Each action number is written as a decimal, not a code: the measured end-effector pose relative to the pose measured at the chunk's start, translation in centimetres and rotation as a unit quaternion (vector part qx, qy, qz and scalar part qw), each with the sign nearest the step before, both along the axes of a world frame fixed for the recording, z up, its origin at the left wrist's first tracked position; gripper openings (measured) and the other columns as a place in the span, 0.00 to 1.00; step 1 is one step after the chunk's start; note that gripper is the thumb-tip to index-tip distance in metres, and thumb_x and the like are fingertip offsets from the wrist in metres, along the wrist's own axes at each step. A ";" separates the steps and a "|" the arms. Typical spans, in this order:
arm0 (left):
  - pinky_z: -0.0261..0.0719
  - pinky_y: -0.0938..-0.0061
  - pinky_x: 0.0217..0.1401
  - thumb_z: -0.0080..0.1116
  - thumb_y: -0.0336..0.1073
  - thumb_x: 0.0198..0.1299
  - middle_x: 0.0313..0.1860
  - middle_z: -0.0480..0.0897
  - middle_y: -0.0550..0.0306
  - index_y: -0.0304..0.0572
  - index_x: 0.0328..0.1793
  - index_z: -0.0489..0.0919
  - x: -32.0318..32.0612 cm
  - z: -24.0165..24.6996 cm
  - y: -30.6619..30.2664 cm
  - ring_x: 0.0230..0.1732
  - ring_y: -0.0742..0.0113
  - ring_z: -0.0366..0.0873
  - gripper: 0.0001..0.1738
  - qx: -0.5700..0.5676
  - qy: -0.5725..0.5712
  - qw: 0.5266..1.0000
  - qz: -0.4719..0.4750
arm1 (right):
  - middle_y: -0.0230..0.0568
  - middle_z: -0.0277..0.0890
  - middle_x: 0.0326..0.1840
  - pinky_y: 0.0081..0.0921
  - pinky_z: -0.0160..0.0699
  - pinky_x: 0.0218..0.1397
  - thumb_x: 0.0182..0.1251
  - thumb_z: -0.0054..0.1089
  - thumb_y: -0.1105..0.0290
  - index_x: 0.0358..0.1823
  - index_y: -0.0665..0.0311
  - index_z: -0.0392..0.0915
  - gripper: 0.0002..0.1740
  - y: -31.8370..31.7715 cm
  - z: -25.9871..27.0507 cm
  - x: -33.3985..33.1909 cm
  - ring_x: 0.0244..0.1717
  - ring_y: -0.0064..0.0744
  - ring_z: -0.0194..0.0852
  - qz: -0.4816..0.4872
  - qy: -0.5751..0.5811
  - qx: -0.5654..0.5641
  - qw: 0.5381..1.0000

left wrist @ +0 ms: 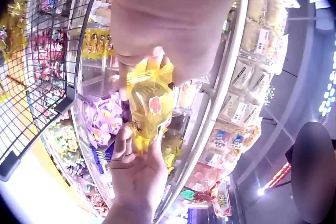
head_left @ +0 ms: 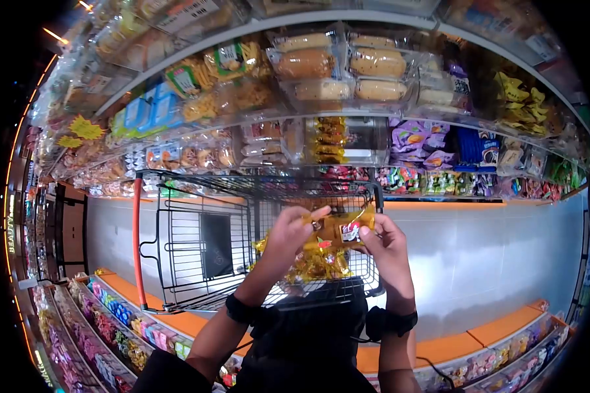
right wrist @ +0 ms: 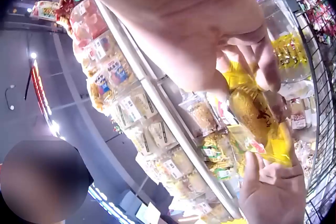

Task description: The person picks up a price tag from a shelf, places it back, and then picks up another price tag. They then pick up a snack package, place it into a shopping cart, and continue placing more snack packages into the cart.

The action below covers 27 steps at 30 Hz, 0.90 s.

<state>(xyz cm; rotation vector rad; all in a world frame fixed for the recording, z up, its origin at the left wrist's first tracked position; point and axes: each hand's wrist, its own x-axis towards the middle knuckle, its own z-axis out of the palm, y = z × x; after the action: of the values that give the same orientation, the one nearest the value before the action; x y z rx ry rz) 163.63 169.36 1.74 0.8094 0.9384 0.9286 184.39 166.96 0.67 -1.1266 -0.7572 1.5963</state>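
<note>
Both hands hold a yellow snack packet (head_left: 337,232) over the shopping cart. Its shiny wrapper is partly see-through, and a brown oblong piece shows inside it (right wrist: 252,111) in the right wrist view. My left hand (head_left: 290,234) pinches one crimped end of the wrapper. At the opposite end, my right hand (head_left: 388,243) grips with its thumb on the front, beside a white and red label. In the left wrist view the packet (left wrist: 151,103) stretches between the two hands. Below it, more yellow packets (head_left: 318,265) lie in the cart.
The black wire cart (head_left: 177,252) has a red handle (head_left: 137,242) on the left. Ahead stand shelves with packaged rolls (head_left: 379,62), purple bags (head_left: 419,141) and yellow packets (head_left: 330,139). Low bins of wrapped sweets (head_left: 121,314) line the near side, beyond the pale floor (head_left: 465,255).
</note>
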 end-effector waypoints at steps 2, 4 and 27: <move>0.82 0.79 0.46 0.46 0.25 0.67 0.61 0.76 0.43 0.38 0.63 0.62 -0.3 0.6 -0.5 0.46 0.71 0.81 0.19 -0.012 0.039 0.999 -0.004 | 0.38 0.79 0.45 0.21 0.79 0.42 0.70 0.56 0.72 0.54 0.69 0.71 0.14 -0.3 0.1 -0.2 0.43 0.22 0.77 -0.003 0.029 0.011 1.000; 0.78 0.80 0.52 0.52 0.33 0.69 0.56 0.80 0.48 0.35 0.64 0.69 -0.4 0.4 -0.4 0.50 0.72 0.79 0.20 0.017 0.074 0.997 -0.013 | 0.37 0.79 0.44 0.20 0.79 0.42 0.70 0.56 0.73 0.52 0.69 0.71 0.13 -0.7 -0.2 -0.4 0.43 0.21 0.76 -0.001 0.056 0.006 0.998; 0.78 0.60 0.43 0.52 0.36 0.62 0.36 0.83 0.45 0.36 0.40 0.83 7.4 -19.8 23.3 0.37 0.47 0.81 0.12 0.372 0.509 0.768 -0.115 | 0.49 0.81 0.38 0.44 0.81 0.41 0.56 0.55 0.72 0.43 0.60 0.77 0.12 25.5 -18.7 6.3 0.41 0.50 0.82 0.209 -0.730 0.269 0.593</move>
<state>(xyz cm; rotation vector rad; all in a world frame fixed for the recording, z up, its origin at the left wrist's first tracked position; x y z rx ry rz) 171.00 192.62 -18.11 2.2063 1.3402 0.5782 190.69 192.43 -18.04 -1.6943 -2.5043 0.2177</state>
